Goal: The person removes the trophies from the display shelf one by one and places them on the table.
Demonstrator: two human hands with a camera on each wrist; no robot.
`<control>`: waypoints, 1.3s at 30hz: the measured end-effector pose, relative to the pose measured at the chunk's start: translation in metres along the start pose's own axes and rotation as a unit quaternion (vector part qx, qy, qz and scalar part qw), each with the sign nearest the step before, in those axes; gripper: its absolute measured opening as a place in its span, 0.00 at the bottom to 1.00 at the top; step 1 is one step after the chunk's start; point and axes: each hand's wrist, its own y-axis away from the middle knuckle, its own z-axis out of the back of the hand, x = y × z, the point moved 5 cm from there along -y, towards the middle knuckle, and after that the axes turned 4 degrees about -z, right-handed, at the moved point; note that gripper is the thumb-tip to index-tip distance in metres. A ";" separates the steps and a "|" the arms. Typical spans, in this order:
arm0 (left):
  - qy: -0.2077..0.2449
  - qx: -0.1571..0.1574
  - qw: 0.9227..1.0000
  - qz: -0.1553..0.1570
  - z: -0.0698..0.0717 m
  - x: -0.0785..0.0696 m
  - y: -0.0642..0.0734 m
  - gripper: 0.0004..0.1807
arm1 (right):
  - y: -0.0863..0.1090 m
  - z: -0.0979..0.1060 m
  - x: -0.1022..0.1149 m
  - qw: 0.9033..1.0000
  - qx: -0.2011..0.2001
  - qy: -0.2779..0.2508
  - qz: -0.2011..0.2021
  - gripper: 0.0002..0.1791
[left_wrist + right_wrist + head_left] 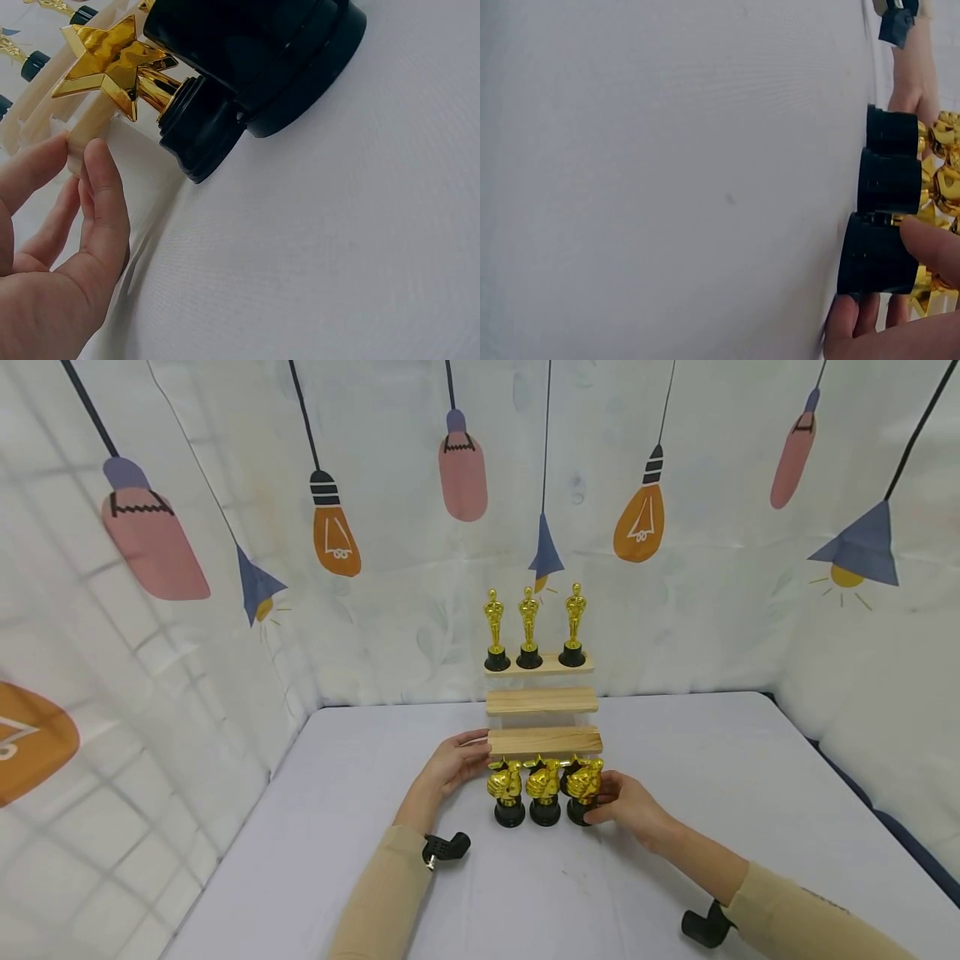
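Three gold trophies on black bases stand in a front row before a stepped wooden rack. My right hand (pixel 628 806) holds the rightmost front trophy (pixel 583 781), thumb on its black base (pixel 877 255) and fingers round the far side. Its upper part looks like a gold fist. At the rack's left end, my left hand (pixel 456 762) pinches the end of the lowest wooden shelf (pixel 545 741) between thumb and fingers. A gold star trophy (pixel 112 64) stands close by, behind the front row. The middle front trophy (pixel 543 789) and left front trophy (pixel 506 792) stand beside the held one.
Three gold figure trophies (pixel 528 627) stand on the top shelf (pixel 551 667). Below it is a bare middle shelf (pixel 542 700). A white cloth covers the table (pixel 675 760), and a curtain with printed lamps (pixel 405 610) hangs behind.
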 end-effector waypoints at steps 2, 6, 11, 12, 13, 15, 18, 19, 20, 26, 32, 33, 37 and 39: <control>0.000 0.000 1.000 -0.001 0.000 0.000 0.000 0.29 | 0.000 0.001 0.000 1.000 0.001 -0.001 -0.001 0.40; 0.001 0.001 1.000 -0.003 -0.001 0.000 0.000 0.28 | 0.000 0.004 -0.002 1.000 0.001 -0.003 0.000 0.40; 0.005 0.003 1.000 -0.003 -0.001 -0.001 0.000 0.28 | -0.002 0.013 -0.002 1.000 -0.008 0.006 0.003 0.38; 0.007 0.002 1.000 -0.002 -0.001 -0.001 0.000 0.28 | -0.003 0.014 -0.002 1.000 -0.009 0.005 0.003 0.38; 0.006 0.003 1.000 -0.002 -0.001 -0.001 0.000 0.28 | -0.004 0.016 -0.003 1.000 -0.010 0.003 0.003 0.37; 0.006 0.002 1.000 -0.003 0.000 -0.002 -0.001 0.28 | -0.006 0.020 -0.003 1.000 -0.008 -0.001 0.004 0.35; 0.005 0.000 1.000 -0.002 0.000 -0.002 -0.001 0.28 | -0.009 0.026 -0.004 1.000 -0.006 -0.012 0.007 0.31; 0.004 0.001 1.000 -0.003 0.000 -0.002 -0.001 0.28 | -0.010 0.028 -0.004 1.000 -0.006 -0.012 0.007 0.31; 0.006 0.000 1.000 -0.001 0.000 -0.002 -0.001 0.28 | -0.011 0.031 -0.004 1.000 -0.006 -0.014 0.006 0.30; 0.006 0.005 1.000 0.001 0.001 -0.001 -0.001 0.29 | -0.015 0.043 0.000 1.000 -0.011 -0.021 -0.010 0.30; 0.007 0.008 1.000 -0.003 0.001 -0.001 -0.001 0.29 | -0.017 0.054 0.011 0.999 -0.014 -0.034 0.001 0.30; 0.007 0.008 1.000 -0.003 0.001 -0.001 -0.001 0.29 | -0.018 0.055 0.013 0.999 -0.013 -0.037 0.004 0.31; 0.005 0.007 1.000 -0.004 0.002 0.000 -0.002 0.29 | -0.020 0.059 0.022 0.999 -0.010 -0.051 0.011 0.32; 0.004 0.008 1.000 -0.004 0.001 0.000 -0.002 0.28 | -0.021 0.060 0.028 0.998 -0.008 -0.055 0.013 0.33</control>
